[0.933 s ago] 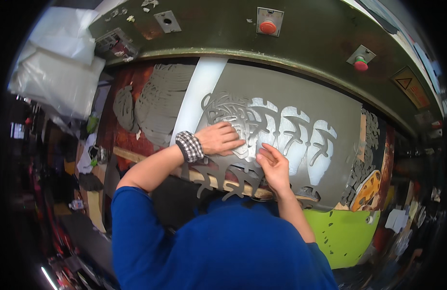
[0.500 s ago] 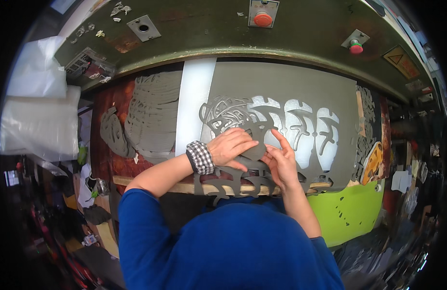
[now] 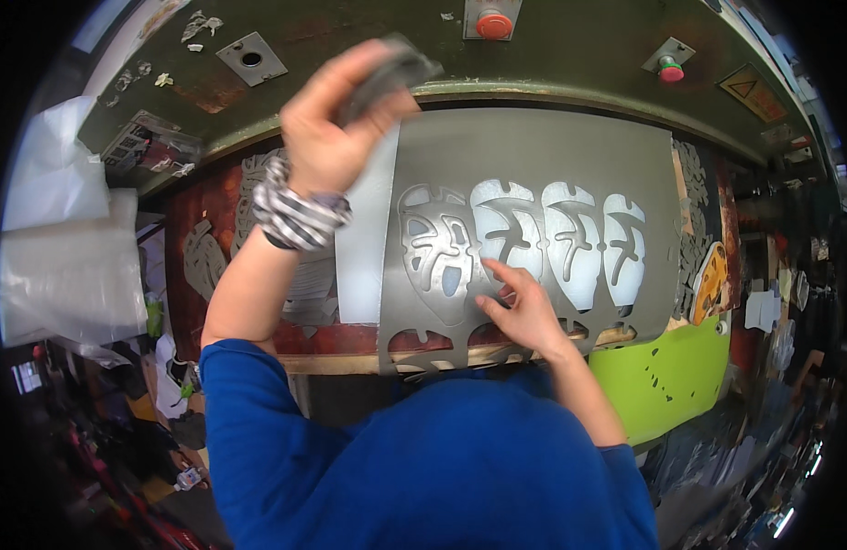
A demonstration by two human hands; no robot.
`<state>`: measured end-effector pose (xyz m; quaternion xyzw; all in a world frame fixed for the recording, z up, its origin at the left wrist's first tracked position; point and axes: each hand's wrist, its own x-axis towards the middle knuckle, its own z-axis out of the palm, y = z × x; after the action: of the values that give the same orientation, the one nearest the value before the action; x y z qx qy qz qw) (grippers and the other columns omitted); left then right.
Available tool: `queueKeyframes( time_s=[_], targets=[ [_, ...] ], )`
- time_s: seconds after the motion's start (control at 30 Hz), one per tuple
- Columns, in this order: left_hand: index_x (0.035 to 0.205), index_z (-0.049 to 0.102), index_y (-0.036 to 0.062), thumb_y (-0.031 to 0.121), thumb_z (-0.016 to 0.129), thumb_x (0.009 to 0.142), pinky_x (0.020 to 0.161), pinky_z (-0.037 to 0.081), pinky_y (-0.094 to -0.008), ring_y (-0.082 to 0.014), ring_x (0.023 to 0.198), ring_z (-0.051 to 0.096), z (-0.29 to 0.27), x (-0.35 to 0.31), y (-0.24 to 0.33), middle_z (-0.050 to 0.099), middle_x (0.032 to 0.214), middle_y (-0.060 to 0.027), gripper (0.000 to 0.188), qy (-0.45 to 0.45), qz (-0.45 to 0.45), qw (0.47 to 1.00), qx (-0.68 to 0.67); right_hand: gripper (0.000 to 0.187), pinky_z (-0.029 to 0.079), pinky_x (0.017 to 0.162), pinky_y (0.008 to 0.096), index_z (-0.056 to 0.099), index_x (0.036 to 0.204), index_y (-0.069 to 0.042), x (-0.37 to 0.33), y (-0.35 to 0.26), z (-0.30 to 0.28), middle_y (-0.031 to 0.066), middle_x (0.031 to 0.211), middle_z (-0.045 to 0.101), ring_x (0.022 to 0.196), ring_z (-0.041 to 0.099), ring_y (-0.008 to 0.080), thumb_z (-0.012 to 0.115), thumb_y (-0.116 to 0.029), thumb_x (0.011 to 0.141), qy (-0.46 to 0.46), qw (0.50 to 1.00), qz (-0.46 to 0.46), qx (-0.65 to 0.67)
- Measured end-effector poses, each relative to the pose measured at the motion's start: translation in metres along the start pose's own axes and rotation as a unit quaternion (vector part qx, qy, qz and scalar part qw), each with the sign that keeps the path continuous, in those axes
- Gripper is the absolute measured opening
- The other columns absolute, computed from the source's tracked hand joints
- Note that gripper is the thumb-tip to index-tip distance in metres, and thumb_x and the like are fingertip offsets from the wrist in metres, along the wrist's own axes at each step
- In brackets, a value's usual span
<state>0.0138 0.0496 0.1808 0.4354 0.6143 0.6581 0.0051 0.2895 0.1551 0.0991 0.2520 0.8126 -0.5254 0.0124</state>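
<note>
My left hand (image 3: 336, 128) is raised at the upper left, in front of the machine's green body. It grips a dark grey foam cutout (image 3: 387, 82), smeared by motion, so I cannot tell if it is one piece or several. Below lies a grey foam sheet (image 3: 533, 142) with sole-shaped openings in a row. The leftmost sole shape (image 3: 437, 247) has its cut foam in place; through the others a pale surface (image 3: 570, 257) shows. My right hand (image 3: 526, 316) hovers over or rests on the sheet near the second opening, thumb and forefinger apart, holding nothing.
Stacked grey foam pieces (image 3: 309, 289) lie left of a white strip (image 3: 359, 266). At the right are more foam scraps (image 3: 691, 197) and a yellow sole-shaped cutter (image 3: 710, 282). Red (image 3: 493, 26) and green-based (image 3: 669, 70) buttons sit on the machine. A lime-green panel (image 3: 662, 390) stands below right.
My left hand has lifted from the sheet up and to the left with dark foam in it. The loose foam pile over the leftmost shape is gone. My right hand stays low, its fingers shifted slightly left.
</note>
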Motion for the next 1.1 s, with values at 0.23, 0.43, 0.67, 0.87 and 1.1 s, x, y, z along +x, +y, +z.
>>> queueKeyframes(
  time_s=[0.23, 0.43, 0.67, 0.87, 1.1],
  targets=[
    [0.12, 0.059, 0.0053, 0.018, 0.069, 0.067, 0.08, 0.044, -0.0439, -0.0275, 0.083, 0.056, 0.024, -0.132, -0.032, 0.056, 0.085, -0.0087, 0.056, -0.431, 0.266, 0.857, 0.093, 0.082, 0.026, 0.115, 0.0358, 0.02, 0.151, -0.008, 0.033, 0.017, 0.008, 0.0203, 0.154, 0.024, 0.143, 0.025, 0.0287, 0.066, -0.016, 0.084, -0.183, 0.981, -0.045, 0.055],
    [0.111, 0.062, -0.0012, 0.048, 0.072, 0.075, 0.08, 0.044, -0.0448, -0.0312, 0.082, 0.058, 0.019, -0.161, -0.019, 0.059, 0.09, -0.0131, 0.062, -0.432, 0.215, 0.864, 0.144, 0.089, 0.014, 0.117, 0.0324, 0.021, 0.152, -0.011, 0.041, 0.037, 0.031, 0.0083, 0.159, 0.017, 0.147, 0.009, 0.0192, 0.063, 0.007, 0.075, -0.227, 0.906, -0.01, 0.357],
    [0.113, 0.058, -0.0034, 0.035, 0.077, 0.074, 0.08, 0.045, -0.0463, -0.0365, 0.082, 0.057, 0.026, -0.176, -0.023, 0.059, 0.089, -0.0173, 0.058, -0.399, 0.178, 0.883, 0.171, 0.077, 0.02, 0.114, 0.0333, 0.026, 0.151, -0.011, 0.042, 0.048, 0.035, 0.0125, 0.156, 0.025, 0.14, 0.029, 0.0203, 0.054, 0.003, 0.081, -0.202, 0.879, -0.049, 0.43],
    [0.108, 0.062, -0.0048, 0.013, 0.074, 0.074, 0.076, 0.051, -0.0378, -0.0313, 0.079, 0.064, 0.041, -0.186, -0.009, 0.067, 0.089, -0.0158, 0.04, -0.226, -0.056, 0.965, 0.117, 0.049, 0.052, 0.083, 0.039, 0.043, 0.138, -0.01, 0.037, 0.049, 0.053, 0.0168, 0.116, 0.062, 0.094, 0.065, 0.0319, 0.055, -0.014, 0.091, 0.191, 0.952, -0.211, 0.109],
    [0.125, 0.05, 0.0002, 0.048, 0.047, 0.098, 0.092, 0.051, -0.0472, -0.0297, 0.102, 0.06, -0.004, -0.112, 0.004, 0.06, 0.113, -0.0149, 0.054, 0.385, -0.24, 0.835, -0.312, 0.055, 0.047, 0.051, 0.0462, 0.041, 0.139, -0.023, 0.009, 0.047, 0.049, 0.0163, 0.061, 0.059, 0.054, 0.059, 0.0374, 0.059, -0.016, 0.088, 0.068, 0.992, -0.099, -0.031]
  ],
)
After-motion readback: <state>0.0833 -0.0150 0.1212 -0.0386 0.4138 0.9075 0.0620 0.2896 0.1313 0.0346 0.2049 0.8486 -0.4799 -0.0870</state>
